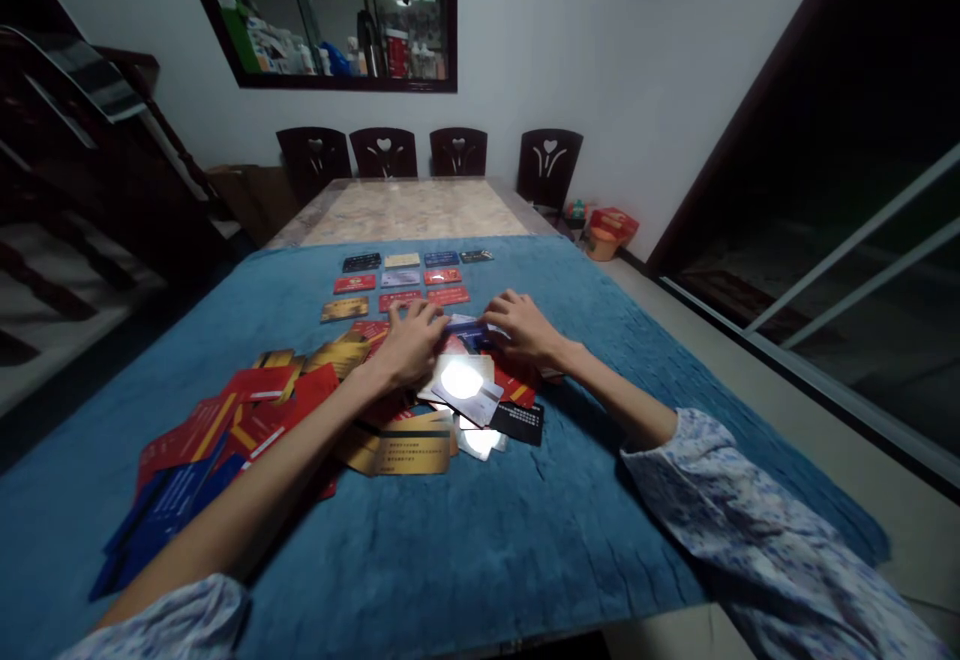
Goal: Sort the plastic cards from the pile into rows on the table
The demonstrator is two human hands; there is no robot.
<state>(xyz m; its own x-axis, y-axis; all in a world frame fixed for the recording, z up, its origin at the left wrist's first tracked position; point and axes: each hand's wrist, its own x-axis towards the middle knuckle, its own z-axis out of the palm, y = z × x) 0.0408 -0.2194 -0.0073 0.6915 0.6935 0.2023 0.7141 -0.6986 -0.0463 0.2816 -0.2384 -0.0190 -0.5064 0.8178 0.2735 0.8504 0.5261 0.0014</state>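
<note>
My left hand [414,342] rests over the loose pile with its fingers bent and a little apart, its fingertips by the left end of a dark blue card [466,331]. Around that card's right end curl the fingers of my right hand [523,327]; the thumb is partly hidden. Below the hands, a silver card [472,400] catches a bright glare. A black card [519,423], a red card [516,380] and a gold card [414,452] lie about it, overlapping. Beyond my hands, several cards stand in rows, including a gold one [345,309] and a black one [362,262].
Red cards [187,430] and blue cards [161,510] spread in a fan beneath my left forearm. A blue cloth [600,560] covers the near part of the table, with bare stone-patterned tabletop [405,208] behind. Dark chairs [382,152] line the far end.
</note>
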